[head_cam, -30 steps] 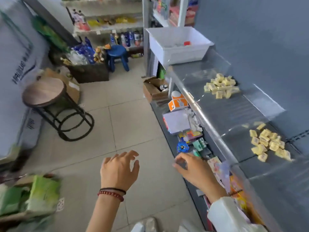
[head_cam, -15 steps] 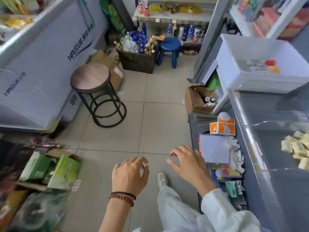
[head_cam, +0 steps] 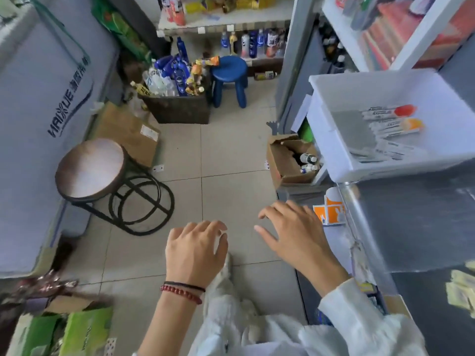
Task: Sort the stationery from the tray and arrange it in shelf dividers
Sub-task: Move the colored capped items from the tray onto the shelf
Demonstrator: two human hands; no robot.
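A white tray (head_cam: 334,150) stands on the grey shelf (head_cam: 416,227) at the right, holding several white markers (head_cam: 385,124), one with a red cap and one with an orange cap. Small yellow erasers (head_cam: 462,291) lie on the shelf at the lower right edge. My left hand (head_cam: 195,250) hangs over the tiled floor with relaxed fingers, holding nothing. To its right, my right hand (head_cam: 293,235) hovers with spread fingers just left of the shelf's front rail, also empty. Both hands are well below and left of the tray.
A round wooden stool (head_cam: 92,168) stands at the left beside a white freezer (head_cam: 38,124). A blue stool (head_cam: 228,78) and a crate of bottles (head_cam: 177,98) sit farther back. An open cardboard box (head_cam: 288,163) lies under the tray. An orange-and-white box (head_cam: 330,214) sits on the lower shelf.
The view has swung left and toward the tray, which now looks closer. Both hands have drifted with it and stay empty; the erasers have slid to the right edge.
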